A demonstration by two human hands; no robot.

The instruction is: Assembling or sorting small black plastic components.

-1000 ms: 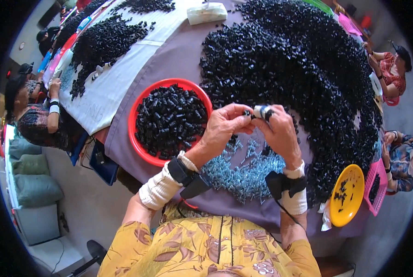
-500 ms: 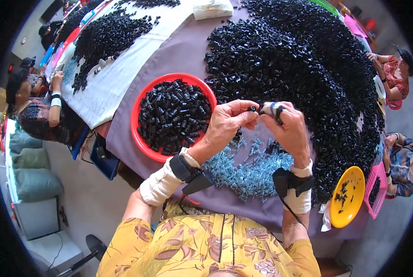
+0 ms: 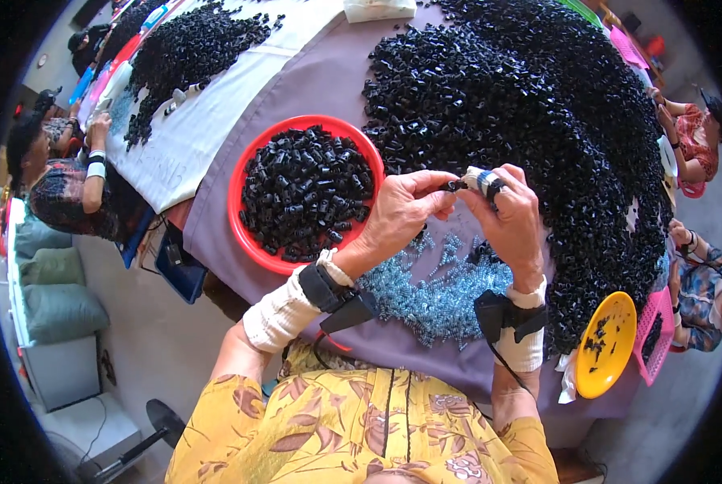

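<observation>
In front of me both hands meet over the table. My left hand point(image 3: 401, 211) is closed, thumb and forefinger pinching a small black plastic part point(image 3: 453, 185). My right hand point(image 3: 508, 216) is closed against the other end of that part, its fingers bent. A pale wrapping with dark bands point(image 3: 484, 182) covers a right finger; whether something else sits in that grip is hidden. Below my hands lies a spread of small clear-blue pieces point(image 3: 425, 302), which look like little springs or screws. To the left, a red basin point(image 3: 238, 218) holds a heap of black parts point(image 3: 304, 194).
A large mound of black parts point(image 3: 490, 97) covers the table's far and right side. A yellow plate point(image 3: 611, 355) and a pink basket point(image 3: 658, 323) stand at the right edge. People sit at both sides, including one in dark clothing point(image 3: 70, 198) at the left.
My right hand has turned and tilted slightly, its wrapped finger now pressing nearer the part. The whole view has shifted a little, and the part shows less between my fingers.
</observation>
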